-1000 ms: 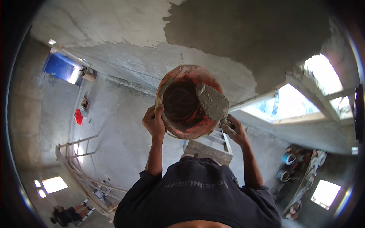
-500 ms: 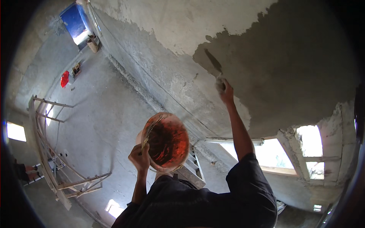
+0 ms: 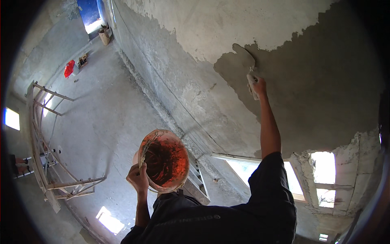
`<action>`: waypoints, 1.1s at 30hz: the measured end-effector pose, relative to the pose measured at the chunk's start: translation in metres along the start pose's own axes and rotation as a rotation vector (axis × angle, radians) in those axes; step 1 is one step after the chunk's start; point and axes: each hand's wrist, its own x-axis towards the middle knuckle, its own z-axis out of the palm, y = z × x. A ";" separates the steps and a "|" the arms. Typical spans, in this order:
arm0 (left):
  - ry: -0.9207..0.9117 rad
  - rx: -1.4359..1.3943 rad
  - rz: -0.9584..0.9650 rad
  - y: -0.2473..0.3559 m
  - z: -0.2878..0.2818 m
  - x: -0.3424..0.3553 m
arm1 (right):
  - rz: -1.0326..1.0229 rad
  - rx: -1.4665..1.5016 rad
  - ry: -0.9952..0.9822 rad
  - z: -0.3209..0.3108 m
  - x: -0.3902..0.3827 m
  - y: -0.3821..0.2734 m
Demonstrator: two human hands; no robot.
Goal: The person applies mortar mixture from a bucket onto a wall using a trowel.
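Grey trowel [image 3: 246, 57] — axis slanting, tip up-left

Bucket [image 3: 178, 153]: round, orange-red inside, dark residue in it, grey crust on rim. Held up at 7 o'clock off centre, mouth up. Plaster [image 3: 310, 89]: dark grey, damp-looking patch, ragged edge, 2 to 3 o'clock. Trowel [image 3: 245, 57]: grey-smeared rounded blade, 1 o'clock, tip toward 11, over patch's edge; contact unclear.

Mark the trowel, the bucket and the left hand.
Trowel [image 3: 246, 58]: head view, on its blade.
Bucket [image 3: 176, 152]: head view, on its inner wall.
Left hand [image 3: 138, 177]: head view, on the middle of the hand.
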 end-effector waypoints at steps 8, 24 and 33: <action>-0.087 0.006 -0.040 0.006 0.005 0.004 | 0.081 0.128 -0.019 -0.012 -0.066 -0.037; -0.083 0.000 -0.038 0.004 0.009 -0.011 | -0.313 -0.412 0.308 -0.015 -0.005 -0.050; -0.132 0.030 -0.050 0.007 0.006 -0.011 | -0.099 -0.218 -0.011 0.026 -0.001 -0.019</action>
